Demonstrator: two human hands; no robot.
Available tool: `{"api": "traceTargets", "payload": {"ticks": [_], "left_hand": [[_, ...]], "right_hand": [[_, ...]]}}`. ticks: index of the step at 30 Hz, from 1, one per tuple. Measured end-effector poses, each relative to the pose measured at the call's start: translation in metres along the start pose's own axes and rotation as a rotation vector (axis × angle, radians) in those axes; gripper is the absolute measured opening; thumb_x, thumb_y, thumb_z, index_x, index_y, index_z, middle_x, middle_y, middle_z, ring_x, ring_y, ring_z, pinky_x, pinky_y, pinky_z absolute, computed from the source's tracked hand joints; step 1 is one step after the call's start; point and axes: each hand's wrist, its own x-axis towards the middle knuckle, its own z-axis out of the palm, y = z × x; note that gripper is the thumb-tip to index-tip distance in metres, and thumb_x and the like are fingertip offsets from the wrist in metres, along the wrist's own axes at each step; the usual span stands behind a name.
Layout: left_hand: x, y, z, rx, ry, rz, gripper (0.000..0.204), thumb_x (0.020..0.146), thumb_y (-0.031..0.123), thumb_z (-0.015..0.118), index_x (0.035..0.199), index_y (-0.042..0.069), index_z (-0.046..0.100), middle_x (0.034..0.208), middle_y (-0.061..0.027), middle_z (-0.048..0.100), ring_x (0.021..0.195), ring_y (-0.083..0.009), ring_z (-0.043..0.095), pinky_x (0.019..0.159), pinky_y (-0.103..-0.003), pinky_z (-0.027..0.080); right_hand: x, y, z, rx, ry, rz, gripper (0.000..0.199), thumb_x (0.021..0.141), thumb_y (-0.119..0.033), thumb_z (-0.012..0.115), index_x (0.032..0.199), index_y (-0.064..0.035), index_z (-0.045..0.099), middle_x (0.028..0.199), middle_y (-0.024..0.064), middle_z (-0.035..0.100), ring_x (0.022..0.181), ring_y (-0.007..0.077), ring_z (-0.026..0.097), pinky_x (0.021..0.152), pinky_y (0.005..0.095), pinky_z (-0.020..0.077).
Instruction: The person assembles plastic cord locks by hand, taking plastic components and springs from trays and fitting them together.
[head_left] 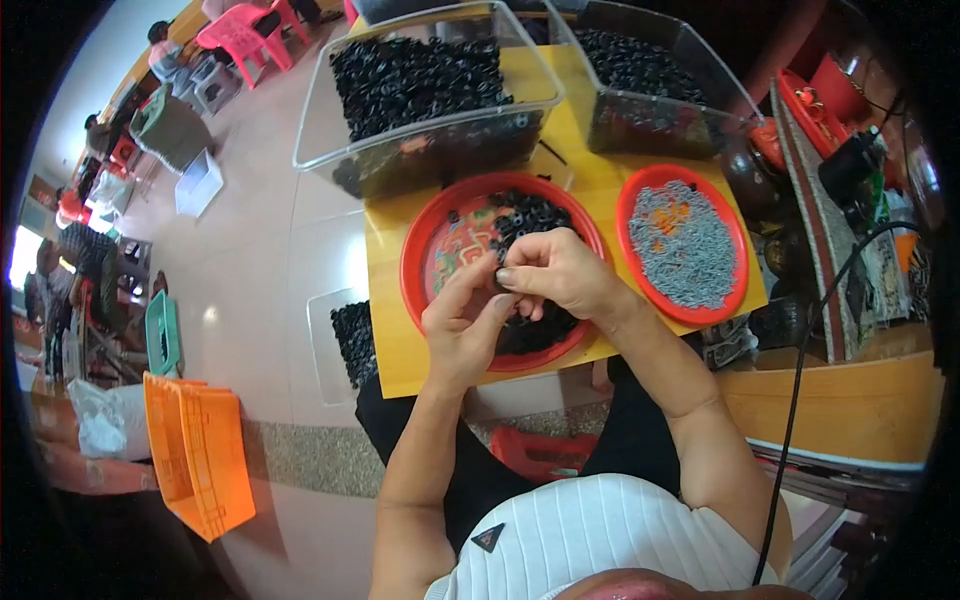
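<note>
My left hand (465, 325) and my right hand (565, 275) meet over a round red tray (413, 270), fingertips almost touching. Both have their fingers bent into a pinch. Between the tips a bit of a small black part (501, 279) shows; the fingers cover most of it. Loose black parts (540, 212) of the same colour are heaped in the tray, whose base is patterned. To the right of my right hand, an oval red tray (738, 262) carries a layer of thin silvery metal pins (690, 260).
Two clear plastic bins (345, 140) (640, 130) full of black parts stand at the table's (390, 345) far side. Another clear bin (325, 350) sits lower left. An orange crate (215, 460) is on the floor. A black cable (800, 370) hangs at the right. Several people are farther off.
</note>
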Motion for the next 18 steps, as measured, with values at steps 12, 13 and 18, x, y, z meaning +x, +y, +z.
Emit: {"api": "traceTargets", "payload": {"ticks": [12, 13, 18], "left_hand": [[-0.031, 0.160, 0.065, 0.018, -0.332, 0.655, 0.015, 0.065, 0.014, 0.063, 0.076, 0.004, 0.060, 0.074, -0.0138, 0.060, 0.058, -0.0233, 0.058, 0.048, -0.031, 0.045], [-0.046, 0.200, 0.067, 0.241, -0.317, 0.264, 0.017, 0.065, 0.009, 0.062, 0.081, 0.003, 0.060, 0.068, -0.0121, 0.057, 0.050, -0.0222, 0.055, 0.042, -0.031, 0.042], [-0.039, 0.226, 0.078, 0.477, -0.169, 0.428, 0.014, 0.062, 0.017, 0.066, 0.067, 0.004, 0.061, 0.068, -0.0040, 0.057, 0.062, -0.0202, 0.056, 0.044, -0.028, 0.043]], "right_hand": [[-0.024, -0.072, -0.076, 0.133, 0.430, -0.405, 0.019, 0.084, -0.015, 0.051, 0.088, 0.0023, 0.057, 0.073, 0.0076, 0.059, 0.064, 0.0126, 0.057, 0.056, 0.0219, 0.0475], [-0.026, -0.059, -0.060, 0.086, 0.387, -0.368, 0.018, 0.083, -0.014, 0.051, 0.089, 0.0022, 0.057, 0.074, 0.0074, 0.059, 0.063, 0.0123, 0.057, 0.055, 0.0220, 0.0474], [-0.044, -0.028, -0.020, 0.010, 0.374, -0.243, 0.015, 0.084, -0.011, 0.051, 0.085, 0.0018, 0.058, 0.070, 0.0057, 0.058, 0.055, 0.0083, 0.055, 0.048, 0.0176, 0.0445]]}}
